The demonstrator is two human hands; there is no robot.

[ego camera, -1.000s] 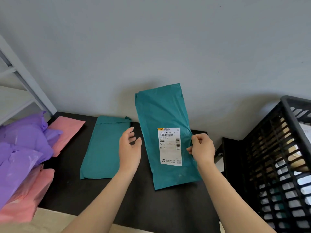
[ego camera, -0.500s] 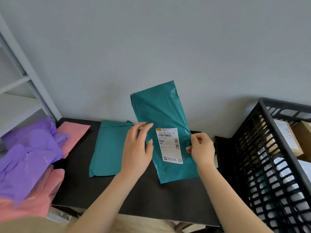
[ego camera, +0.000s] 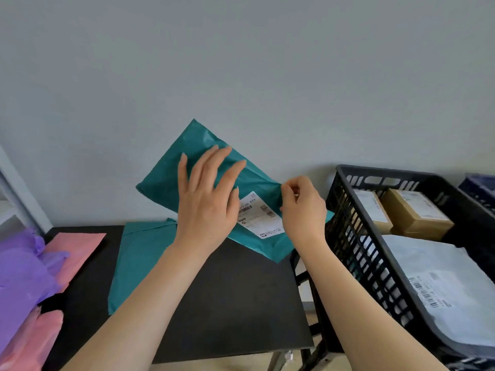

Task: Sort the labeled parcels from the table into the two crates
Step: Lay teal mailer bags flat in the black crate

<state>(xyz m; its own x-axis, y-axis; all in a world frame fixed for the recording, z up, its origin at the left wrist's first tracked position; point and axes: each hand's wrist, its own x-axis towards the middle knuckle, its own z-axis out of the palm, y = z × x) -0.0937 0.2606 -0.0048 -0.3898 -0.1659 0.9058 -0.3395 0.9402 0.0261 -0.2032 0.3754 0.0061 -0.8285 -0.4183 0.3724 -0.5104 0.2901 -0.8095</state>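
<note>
Mid-sort — teal parcel (ego camera: 166, 183) aloft, right hand (ego camera: 301, 210) pinching its edge, left hand (ego camera: 207, 199) fingers spread on it | crate (ego camera: 401, 175) part-filled | second teal parcel (ego camera: 139, 258), pink parcels (ego camera: 77, 250), purple parcels (ego camera: 21, 277) wait on table (ego camera: 241, 303)

teal parcel (ego camera: 171, 180) | white label (ego camera: 261, 216) | black crate (ego camera: 348, 236) | pink mailer (ego camera: 77, 250)

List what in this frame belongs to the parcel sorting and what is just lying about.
In the job: labeled teal parcel, pinched by the right hand, left hand flat on it; second teal parcel and pink parcel on the table; purple parcels at the left; black crate.
Lying about: white shelf frame; grey wall.
</note>
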